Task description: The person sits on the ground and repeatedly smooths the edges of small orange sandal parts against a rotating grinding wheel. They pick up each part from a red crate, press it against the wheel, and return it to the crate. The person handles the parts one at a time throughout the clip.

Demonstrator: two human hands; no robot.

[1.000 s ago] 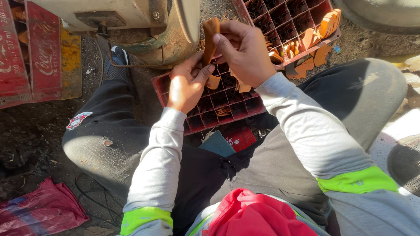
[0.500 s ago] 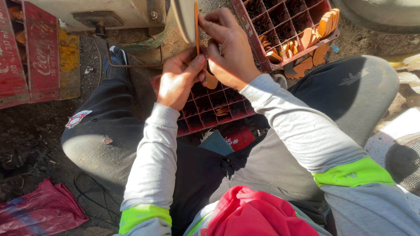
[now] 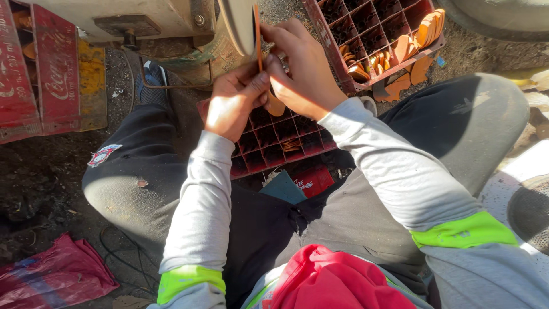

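A thin orange piece (image 3: 258, 34), seen edge-on, stands upright against the pale grinding wheel (image 3: 239, 23). Both hands pinch it: the left hand (image 3: 231, 103) grips its lower end from below, the right hand (image 3: 303, 68) clamps it from the side. Beneath them lies a red divided crate (image 3: 274, 140) between the person's knees. A 2nd red crate (image 3: 372, 34) holding more orange pieces (image 3: 426, 31) sits beyond the right arm.

Head view, steeply downward, close over lap
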